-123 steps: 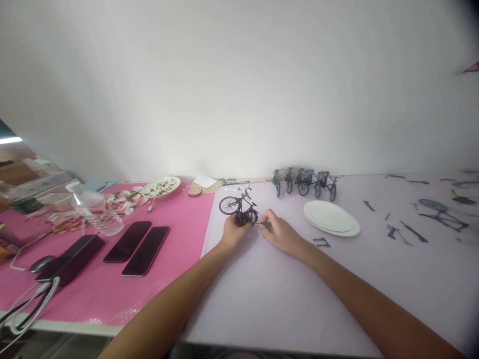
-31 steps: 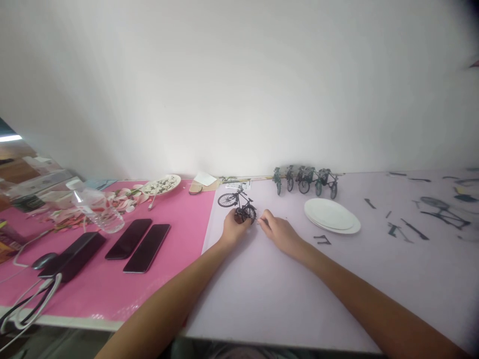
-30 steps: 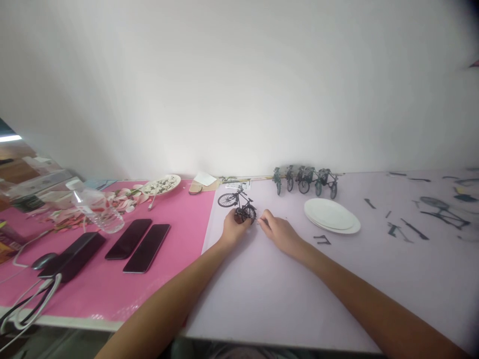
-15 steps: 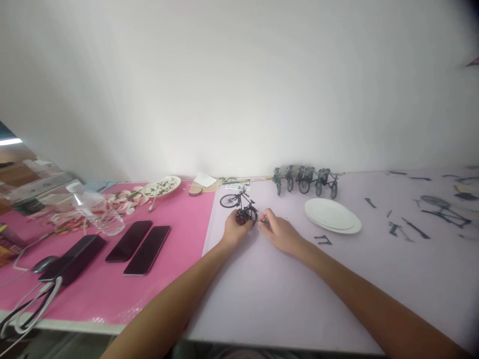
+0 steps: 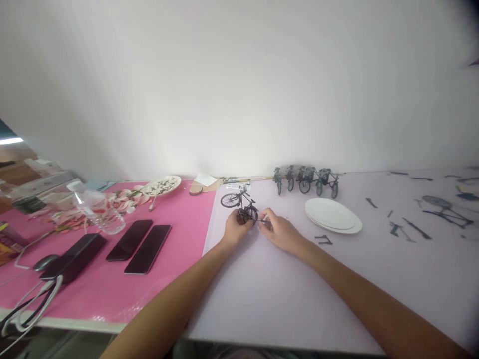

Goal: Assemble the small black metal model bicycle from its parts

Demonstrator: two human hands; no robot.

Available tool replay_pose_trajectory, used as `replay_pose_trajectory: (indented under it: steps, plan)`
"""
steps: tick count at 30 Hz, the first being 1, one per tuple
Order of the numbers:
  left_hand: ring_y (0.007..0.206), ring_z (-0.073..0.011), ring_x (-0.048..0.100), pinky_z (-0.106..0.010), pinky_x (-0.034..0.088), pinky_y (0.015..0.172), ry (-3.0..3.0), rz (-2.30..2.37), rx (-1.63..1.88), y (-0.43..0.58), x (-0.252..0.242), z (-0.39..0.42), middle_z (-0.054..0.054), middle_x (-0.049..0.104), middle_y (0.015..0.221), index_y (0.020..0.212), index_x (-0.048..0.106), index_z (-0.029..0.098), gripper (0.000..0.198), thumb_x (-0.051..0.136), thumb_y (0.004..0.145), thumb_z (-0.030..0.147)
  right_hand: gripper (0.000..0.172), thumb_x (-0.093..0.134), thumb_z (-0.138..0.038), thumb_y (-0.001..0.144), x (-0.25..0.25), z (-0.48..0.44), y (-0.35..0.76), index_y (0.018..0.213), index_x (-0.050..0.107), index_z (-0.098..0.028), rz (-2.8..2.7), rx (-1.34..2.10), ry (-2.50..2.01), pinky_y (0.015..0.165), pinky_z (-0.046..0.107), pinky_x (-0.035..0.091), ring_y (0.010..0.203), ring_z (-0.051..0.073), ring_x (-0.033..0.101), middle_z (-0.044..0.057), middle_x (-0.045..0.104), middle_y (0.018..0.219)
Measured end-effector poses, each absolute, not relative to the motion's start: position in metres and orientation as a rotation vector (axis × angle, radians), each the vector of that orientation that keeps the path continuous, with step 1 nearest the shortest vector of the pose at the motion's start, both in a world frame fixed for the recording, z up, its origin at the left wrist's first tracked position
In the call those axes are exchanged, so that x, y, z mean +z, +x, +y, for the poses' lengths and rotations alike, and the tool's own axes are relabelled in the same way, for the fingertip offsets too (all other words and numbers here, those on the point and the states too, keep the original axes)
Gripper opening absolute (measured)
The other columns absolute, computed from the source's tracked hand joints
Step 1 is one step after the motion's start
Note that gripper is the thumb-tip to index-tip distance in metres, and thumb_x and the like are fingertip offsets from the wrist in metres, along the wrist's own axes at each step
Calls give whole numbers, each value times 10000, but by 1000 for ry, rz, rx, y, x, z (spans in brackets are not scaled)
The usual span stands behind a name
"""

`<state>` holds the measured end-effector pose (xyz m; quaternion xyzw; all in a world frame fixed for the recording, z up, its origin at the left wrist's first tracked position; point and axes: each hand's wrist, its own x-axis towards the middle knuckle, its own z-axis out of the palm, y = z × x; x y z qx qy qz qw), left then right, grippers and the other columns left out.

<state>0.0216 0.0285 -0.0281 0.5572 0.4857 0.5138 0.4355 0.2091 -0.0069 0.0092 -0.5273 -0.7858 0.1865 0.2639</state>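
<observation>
A dark model bicycle (image 5: 247, 202) is tilted on the lilac half of the table, one wheel pointing to the far left. My left hand (image 5: 236, 229) is closed around its near end, close to the rear wheel. Just right of that wheel, my right hand (image 5: 277, 228) pinches a thin dark piece (image 5: 262, 221) whose tip reaches the wheel. The piece is too small to name. My fingers hide part of the bicycle's lower side.
Several model bicycles (image 5: 305, 180) stand by the wall. White plates (image 5: 333, 215) and loose dark parts (image 5: 416, 228) lie to the right. On the pink side are two phones (image 5: 147, 250), a plastic bottle (image 5: 99, 212), a power strip (image 5: 73, 257) and a dish (image 5: 162, 187) holding small pieces.
My right fingers have shifted very slightly, and the thin dark piece between them shows more clearly. My left hand keeps its grip on the bicycle.
</observation>
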Motion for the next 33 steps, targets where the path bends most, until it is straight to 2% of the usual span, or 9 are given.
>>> replay_pose_trajectory:
  steps: [9, 17, 20, 23, 29, 33]
  plan:
    - [750, -195, 693, -264, 510, 660, 1352, 1170, 1282, 21, -28, 28, -56, 745, 843, 900, 608, 167, 322, 836, 679, 218, 240, 423, -451, 1046, 15, -9, 209, 1073, 566, -261, -2173, 408, -1450, 656, 278, 380, 670, 200, 656, -8, 710, 764]
    - [849, -223, 729, -305, 561, 752, 1286, 1124, 1261, 21, -22, 25, -104, 779, 958, 981, 657, 140, 347, 841, 693, 197, 367, 413, -474, 1049, 17, 1, 215, 828, 588, -240, -2003, 146, -1494, 621, 281, 350, 659, 187, 600, 28, 688, 754]
    - [871, -229, 737, -315, 570, 782, 1259, 1106, 1258, 21, -21, 25, -110, 783, 977, 987, 671, 138, 362, 856, 681, 193, 332, 460, -463, 1032, 9, 11, 222, 835, 605, -239, -1944, 46, -1547, 671, 298, 396, 822, 221, 621, 61, 698, 865]
    - [887, -233, 741, -322, 574, 798, 1241, 1083, 1253, 21, -21, 24, -115, 784, 995, 990, 674, 139, 375, 867, 672, 188, 324, 498, -449, 1019, -1, 21, 229, 798, 610, -239, -2003, 2, -1555, 741, 342, 442, 1009, 281, 580, 94, 700, 923]
    - [917, -243, 746, -342, 585, 826, 1226, 1037, 1249, 22, -19, 22, -127, 785, 1030, 1008, 683, 139, 360, 851, 691, 171, 344, 517, -435, 1014, -9, 30, 237, 810, 680, -212, -2122, -7, -1556, 918, 432, 449, 1054, 317, 537, 130, 699, 985]
    - [942, -250, 748, -366, 586, 870, 1224, 1003, 1243, 22, -18, 22, -134, 783, 1052, 1009, 685, 135, 378, 858, 673, 160, 405, 377, -367, 1066, -7, 29, 234, 884, 701, -206, -2111, 76, -1449, 983, 434, 424, 1046, 288, 556, 125, 716, 991]
